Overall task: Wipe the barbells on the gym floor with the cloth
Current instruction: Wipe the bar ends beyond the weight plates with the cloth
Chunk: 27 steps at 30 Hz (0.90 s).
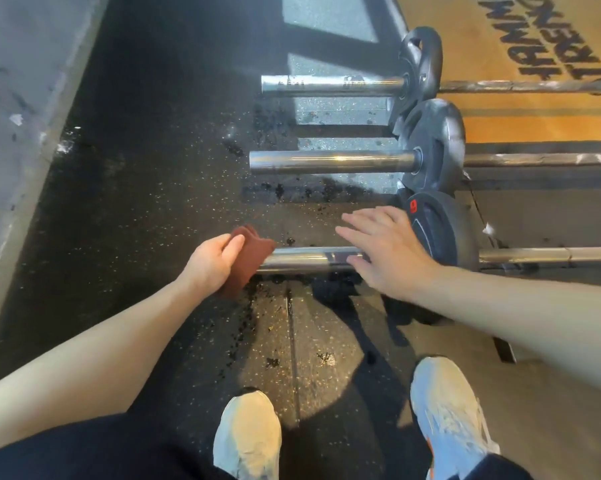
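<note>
Left hand grips the folded brown cloth, thumb and curled fingers closed round it, the cloth set against the free end of the near barbell, which lies on the black floor. Along the sleeve from the grip, the right hand is flat with fingers spread and holds nothing; it lies over the chrome beside the plate, contact not determinable. Beyond the grip lie the middle barbell and the far barbell, parallel and well apart from the cloth; pale shoes stand behind it.
</note>
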Each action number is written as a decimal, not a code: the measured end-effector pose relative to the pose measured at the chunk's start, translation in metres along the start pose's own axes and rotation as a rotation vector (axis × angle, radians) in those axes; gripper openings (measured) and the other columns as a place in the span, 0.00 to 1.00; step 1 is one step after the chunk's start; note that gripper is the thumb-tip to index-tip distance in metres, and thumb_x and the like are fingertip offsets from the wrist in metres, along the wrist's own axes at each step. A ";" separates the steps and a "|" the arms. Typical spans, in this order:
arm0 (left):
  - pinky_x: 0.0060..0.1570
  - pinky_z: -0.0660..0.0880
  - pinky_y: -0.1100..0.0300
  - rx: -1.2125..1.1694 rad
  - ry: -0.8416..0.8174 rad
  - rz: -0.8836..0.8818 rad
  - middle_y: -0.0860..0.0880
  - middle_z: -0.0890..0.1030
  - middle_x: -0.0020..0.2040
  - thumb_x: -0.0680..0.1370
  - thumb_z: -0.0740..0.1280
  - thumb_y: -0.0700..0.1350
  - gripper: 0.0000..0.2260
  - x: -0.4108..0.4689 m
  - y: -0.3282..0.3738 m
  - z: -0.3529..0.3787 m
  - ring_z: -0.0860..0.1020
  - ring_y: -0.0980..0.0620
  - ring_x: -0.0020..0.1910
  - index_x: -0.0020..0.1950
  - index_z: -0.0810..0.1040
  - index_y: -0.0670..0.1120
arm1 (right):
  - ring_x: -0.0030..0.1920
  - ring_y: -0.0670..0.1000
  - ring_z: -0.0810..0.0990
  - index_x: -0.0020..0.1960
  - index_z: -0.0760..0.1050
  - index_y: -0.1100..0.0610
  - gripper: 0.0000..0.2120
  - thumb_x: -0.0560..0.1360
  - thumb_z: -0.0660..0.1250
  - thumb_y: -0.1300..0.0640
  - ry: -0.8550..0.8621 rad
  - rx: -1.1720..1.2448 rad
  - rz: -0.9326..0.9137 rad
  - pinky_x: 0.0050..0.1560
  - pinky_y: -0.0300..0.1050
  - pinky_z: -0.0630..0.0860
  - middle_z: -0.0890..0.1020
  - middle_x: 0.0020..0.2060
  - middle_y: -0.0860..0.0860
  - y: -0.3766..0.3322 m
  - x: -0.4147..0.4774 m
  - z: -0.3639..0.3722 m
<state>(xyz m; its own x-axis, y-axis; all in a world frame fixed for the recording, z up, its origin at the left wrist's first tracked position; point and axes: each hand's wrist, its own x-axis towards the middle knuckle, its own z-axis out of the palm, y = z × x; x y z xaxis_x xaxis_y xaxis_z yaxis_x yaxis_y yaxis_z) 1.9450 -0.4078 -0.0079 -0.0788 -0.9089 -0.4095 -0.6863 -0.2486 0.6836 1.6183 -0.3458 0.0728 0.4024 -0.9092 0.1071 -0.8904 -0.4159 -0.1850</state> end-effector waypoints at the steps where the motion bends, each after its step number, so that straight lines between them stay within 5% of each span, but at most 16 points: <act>1: 0.48 0.77 0.58 -0.050 0.004 -0.053 0.52 0.82 0.54 0.85 0.58 0.59 0.19 0.002 -0.001 0.002 0.79 0.55 0.50 0.66 0.79 0.48 | 0.72 0.56 0.71 0.70 0.77 0.55 0.24 0.75 0.75 0.54 -0.001 -0.041 0.012 0.73 0.56 0.56 0.77 0.71 0.53 0.021 -0.009 -0.017; 3: 0.48 0.75 0.59 -0.108 0.023 -0.128 0.50 0.82 0.58 0.84 0.60 0.60 0.21 0.004 -0.002 0.005 0.80 0.51 0.52 0.69 0.77 0.47 | 0.74 0.57 0.69 0.73 0.75 0.55 0.26 0.77 0.73 0.52 -0.029 -0.117 0.101 0.73 0.58 0.58 0.75 0.73 0.53 0.060 -0.031 -0.044; 5: 0.58 0.76 0.52 -0.131 0.042 -0.183 0.48 0.81 0.63 0.82 0.61 0.63 0.25 0.003 -0.003 0.009 0.79 0.47 0.58 0.71 0.75 0.48 | 0.75 0.57 0.66 0.76 0.70 0.53 0.28 0.79 0.70 0.48 -0.084 -0.159 0.217 0.73 0.60 0.61 0.71 0.76 0.53 0.084 -0.053 -0.058; 9: 0.67 0.73 0.45 -0.170 0.043 -0.234 0.48 0.79 0.66 0.78 0.64 0.67 0.30 -0.007 -0.005 0.010 0.78 0.45 0.62 0.72 0.73 0.49 | 0.79 0.53 0.56 0.80 0.64 0.49 0.28 0.82 0.65 0.48 -0.104 0.058 0.424 0.73 0.58 0.66 0.60 0.81 0.48 0.085 -0.072 -0.058; 13: 0.63 0.74 0.50 -0.216 0.050 -0.239 0.49 0.79 0.64 0.82 0.61 0.62 0.22 -0.016 0.005 0.010 0.78 0.47 0.60 0.70 0.74 0.50 | 0.80 0.52 0.51 0.79 0.65 0.50 0.26 0.82 0.66 0.55 -0.001 0.132 0.489 0.73 0.47 0.59 0.58 0.81 0.49 0.067 -0.072 -0.043; 16: 0.61 0.76 0.45 -0.190 0.038 -0.288 0.45 0.79 0.63 0.83 0.62 0.54 0.18 -0.007 0.019 0.010 0.79 0.42 0.57 0.72 0.74 0.53 | 0.80 0.51 0.50 0.79 0.65 0.49 0.27 0.82 0.66 0.56 0.005 0.165 0.504 0.73 0.49 0.60 0.56 0.81 0.47 0.068 -0.072 -0.041; 20: 0.43 0.80 0.46 -0.426 -0.020 -0.635 0.34 0.85 0.51 0.83 0.60 0.53 0.18 0.006 0.023 0.006 0.84 0.39 0.41 0.64 0.78 0.42 | 0.80 0.51 0.51 0.79 0.65 0.49 0.27 0.81 0.66 0.58 0.031 0.184 0.525 0.73 0.47 0.58 0.55 0.82 0.46 0.067 -0.073 -0.032; 24: 0.50 0.76 0.54 -0.204 0.199 -0.348 0.45 0.81 0.60 0.84 0.61 0.56 0.19 -0.012 0.029 0.016 0.80 0.47 0.51 0.68 0.76 0.44 | 0.79 0.53 0.57 0.75 0.70 0.54 0.24 0.80 0.67 0.61 0.090 0.202 0.517 0.72 0.45 0.59 0.57 0.81 0.49 0.066 -0.072 -0.029; 27: 0.50 0.75 0.60 -0.101 0.114 -0.104 0.48 0.80 0.61 0.82 0.64 0.58 0.20 -0.022 0.018 0.013 0.80 0.52 0.54 0.68 0.76 0.47 | 0.79 0.53 0.58 0.74 0.72 0.54 0.23 0.79 0.68 0.62 0.109 0.195 0.517 0.71 0.45 0.59 0.59 0.81 0.50 0.067 -0.072 -0.027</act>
<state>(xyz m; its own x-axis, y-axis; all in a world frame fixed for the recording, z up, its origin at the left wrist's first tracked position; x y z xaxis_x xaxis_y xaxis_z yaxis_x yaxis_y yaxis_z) 1.9252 -0.3875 0.0051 0.0757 -0.9071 -0.4141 -0.6100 -0.3706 0.7004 1.5241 -0.3074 0.0792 -0.1094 -0.9926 0.0533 -0.9060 0.0775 -0.4161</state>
